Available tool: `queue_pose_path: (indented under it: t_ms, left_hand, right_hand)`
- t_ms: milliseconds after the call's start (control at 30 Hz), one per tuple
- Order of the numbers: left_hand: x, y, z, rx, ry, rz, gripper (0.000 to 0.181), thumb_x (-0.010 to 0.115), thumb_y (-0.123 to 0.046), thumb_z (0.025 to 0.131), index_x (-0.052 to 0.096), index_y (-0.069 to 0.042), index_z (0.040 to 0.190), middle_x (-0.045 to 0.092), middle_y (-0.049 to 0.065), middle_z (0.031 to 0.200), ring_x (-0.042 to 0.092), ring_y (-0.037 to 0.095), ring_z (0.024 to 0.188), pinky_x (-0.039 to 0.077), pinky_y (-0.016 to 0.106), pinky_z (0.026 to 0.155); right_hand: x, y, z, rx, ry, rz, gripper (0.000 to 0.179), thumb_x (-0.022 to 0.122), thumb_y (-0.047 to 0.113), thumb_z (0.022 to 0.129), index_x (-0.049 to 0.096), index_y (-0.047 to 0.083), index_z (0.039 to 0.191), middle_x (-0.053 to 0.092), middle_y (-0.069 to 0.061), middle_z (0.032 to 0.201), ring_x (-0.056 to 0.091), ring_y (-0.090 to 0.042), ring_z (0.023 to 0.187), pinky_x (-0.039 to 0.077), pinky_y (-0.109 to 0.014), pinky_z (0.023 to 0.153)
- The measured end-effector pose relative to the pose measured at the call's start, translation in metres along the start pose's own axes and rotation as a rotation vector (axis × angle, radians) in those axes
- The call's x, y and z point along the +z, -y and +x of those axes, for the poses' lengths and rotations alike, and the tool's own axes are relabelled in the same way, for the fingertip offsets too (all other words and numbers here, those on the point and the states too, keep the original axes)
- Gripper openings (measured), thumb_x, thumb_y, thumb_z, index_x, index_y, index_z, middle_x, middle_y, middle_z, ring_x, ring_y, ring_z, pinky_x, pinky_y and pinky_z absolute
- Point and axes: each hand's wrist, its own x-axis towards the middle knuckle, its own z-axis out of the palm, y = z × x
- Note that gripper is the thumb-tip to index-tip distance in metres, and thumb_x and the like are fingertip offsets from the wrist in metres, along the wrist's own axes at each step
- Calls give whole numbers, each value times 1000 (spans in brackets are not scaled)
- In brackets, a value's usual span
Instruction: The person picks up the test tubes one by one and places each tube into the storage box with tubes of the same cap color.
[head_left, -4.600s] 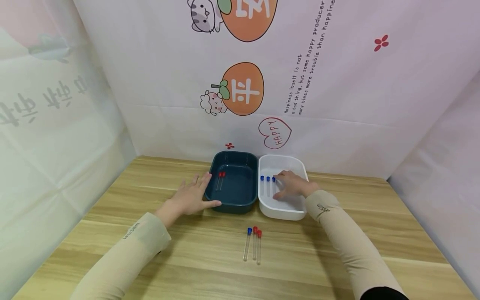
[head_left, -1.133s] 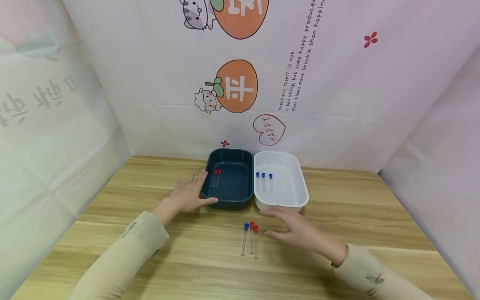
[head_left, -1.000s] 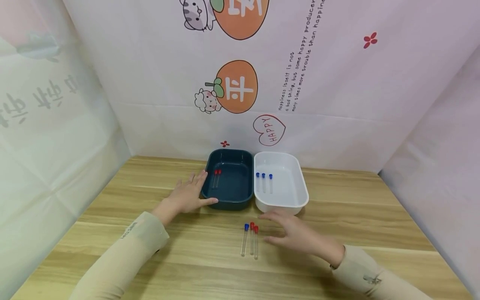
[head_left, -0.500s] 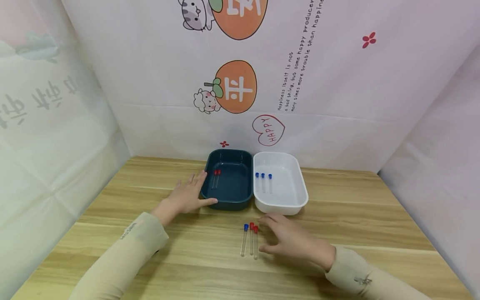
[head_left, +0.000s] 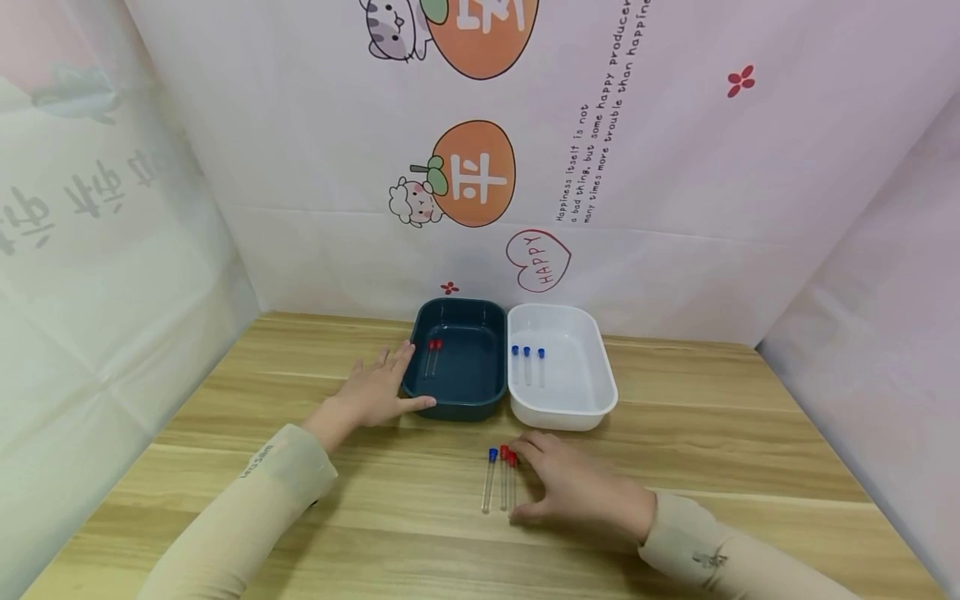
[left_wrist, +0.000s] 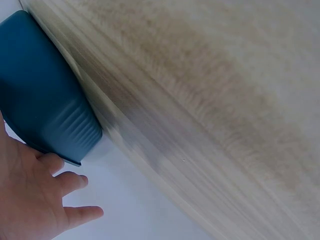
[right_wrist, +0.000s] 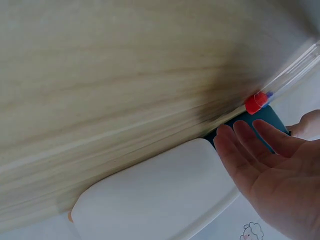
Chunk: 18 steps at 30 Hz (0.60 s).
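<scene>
My left hand (head_left: 371, 392) rests with spread fingers on the left rim of a dark teal bin (head_left: 463, 408). Two test tubes with red caps (head_left: 433, 344) lie inside that bin. In front of the bins, on the table, lie a blue-capped test tube (head_left: 488, 483) and two red-capped test tubes (head_left: 503, 483). My right hand (head_left: 577, 483) reaches in beside the rightmost red-capped tube, fingers near its cap and thumb near its lower end. In the right wrist view its fingers look loosely bent, near a red cap (right_wrist: 256, 103) but apart from it; the thumb is hidden there.
A white bin (head_left: 562, 417) stands right against the teal one, with three blue-capped test tubes (head_left: 527, 352) inside. Behind the wooden table (head_left: 360, 533) hangs a printed cloth (head_left: 660, 275), and more cloth closes off both sides.
My right hand has left the blue-capped tubes in the white bin, come toward the loose tubes, and moved left to the rightmost red-capped one. The left hand stays at the teal bin.
</scene>
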Motion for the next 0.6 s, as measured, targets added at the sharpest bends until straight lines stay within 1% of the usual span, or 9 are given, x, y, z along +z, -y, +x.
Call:
queue_pose_path:
  t_ms: [167, 333, 600]
  left_hand:
    - [0, 0, 0, -1, 2, 0, 112, 50, -79, 91, 8, -7, 166, 8, 11, 171, 11, 41, 155, 10, 73, 116]
    - [-2, -2, -2, 0, 10, 4, 111, 51, -78, 91, 9, -7, 166, 9, 12, 171, 11, 41, 154, 10, 73, 115]
    - [-3, -2, -2, -1, 10, 1, 111, 52, -77, 92, 9, -7, 166, 8, 12, 171, 10, 41, 154, 9, 72, 116]
  right_hand:
    - [4, 0, 1, -2, -5, -16, 94, 81, 58, 81, 50, 2, 149, 51, -10, 147, 48, -26, 135, 41, -45, 112]
    - [4, 1, 1, -20, -6, -28, 96, 83, 58, 79, 50, -1, 147, 52, -12, 145, 50, -28, 134, 42, -47, 110]
    - [5, 2, 1, -27, -20, -51, 95, 84, 56, 79, 51, -3, 145, 53, -13, 143, 51, -28, 132, 43, -47, 109]
